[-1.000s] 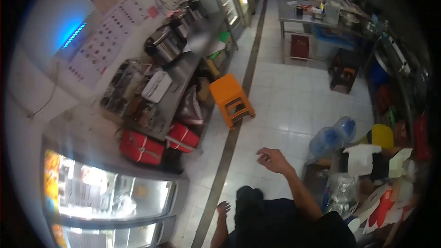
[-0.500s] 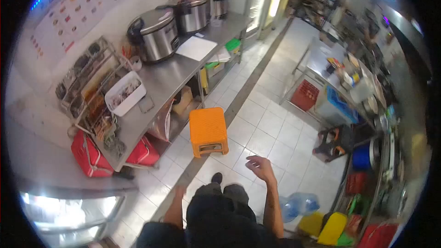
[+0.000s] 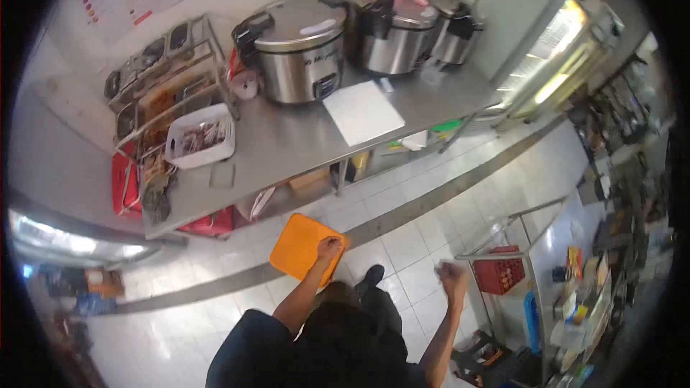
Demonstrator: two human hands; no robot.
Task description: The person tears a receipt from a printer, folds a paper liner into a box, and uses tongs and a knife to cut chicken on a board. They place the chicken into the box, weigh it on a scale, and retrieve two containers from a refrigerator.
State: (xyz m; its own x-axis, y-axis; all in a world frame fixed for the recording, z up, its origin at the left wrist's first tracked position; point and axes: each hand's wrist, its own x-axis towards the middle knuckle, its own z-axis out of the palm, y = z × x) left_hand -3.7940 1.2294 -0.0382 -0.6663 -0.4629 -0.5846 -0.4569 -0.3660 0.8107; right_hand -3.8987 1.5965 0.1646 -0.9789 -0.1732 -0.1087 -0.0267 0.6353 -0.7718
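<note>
My left hand (image 3: 329,248) is in front of me, overlapping the right edge of an orange plastic stool (image 3: 296,243) on the floor. Its fingers are bent and small in the view, and I cannot tell whether they are closed. Out to the right, my right hand (image 3: 451,278) hangs in the air, blurred, with loosely bent fingers apart and nothing seen in them. Closest to it is a red crate (image 3: 497,273) under a metal table. One dark shoe (image 3: 373,275) shows on the tiles between my hands.
A steel counter (image 3: 287,147) runs ahead, bearing several large rice cookers (image 3: 302,61), a white sheet (image 3: 364,113), a white bin of wrapped items (image 3: 218,145) and a rack of metal trays (image 3: 159,97). At right stands a cluttered metal table (image 3: 553,244); a lit glass-door fridge (image 3: 543,50) is beyond.
My view has turned right and the counter appears closer. My left hand has come forward across the stool in view. My right hand has shifted rightward, near the red crate.
</note>
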